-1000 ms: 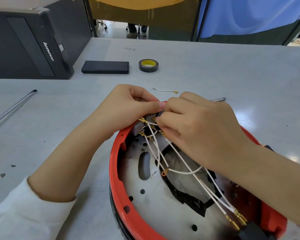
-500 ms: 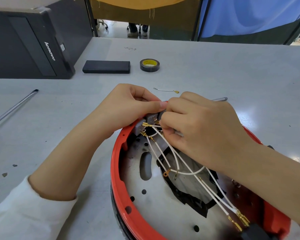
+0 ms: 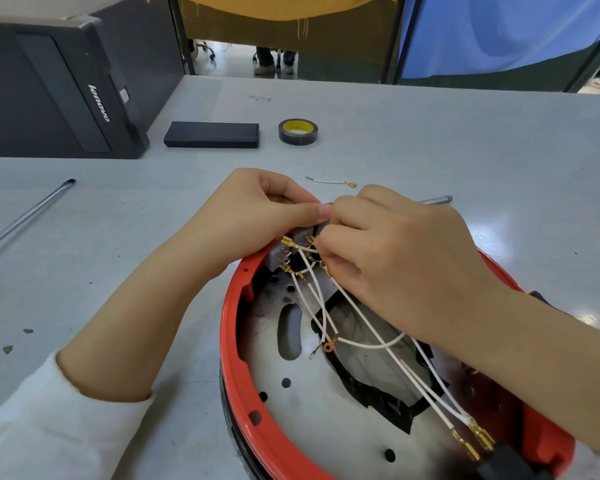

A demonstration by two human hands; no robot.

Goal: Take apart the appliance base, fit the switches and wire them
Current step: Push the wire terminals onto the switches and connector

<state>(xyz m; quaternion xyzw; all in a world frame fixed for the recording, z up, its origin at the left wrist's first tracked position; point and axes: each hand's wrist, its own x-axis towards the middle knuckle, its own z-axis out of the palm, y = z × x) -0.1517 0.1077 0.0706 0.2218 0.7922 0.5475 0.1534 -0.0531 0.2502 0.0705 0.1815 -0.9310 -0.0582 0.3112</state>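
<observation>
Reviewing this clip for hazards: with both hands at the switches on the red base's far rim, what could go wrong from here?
1. The white wires cross one another on their way to the grey switch block, so a brass terminal might get pushed onto the wrong tab.
2. The right hand hides its fingertips' work, so a loose fit could go unnoticed.
3. The ring terminal hangs free over the metal plate and may snag or touch it.

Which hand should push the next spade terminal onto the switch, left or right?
Probably right. The right hand already has its fingertips at the white wires and their brass terminals beside the grey switch, while the left hand grips that switch at the red base rim, steadying it.
</observation>
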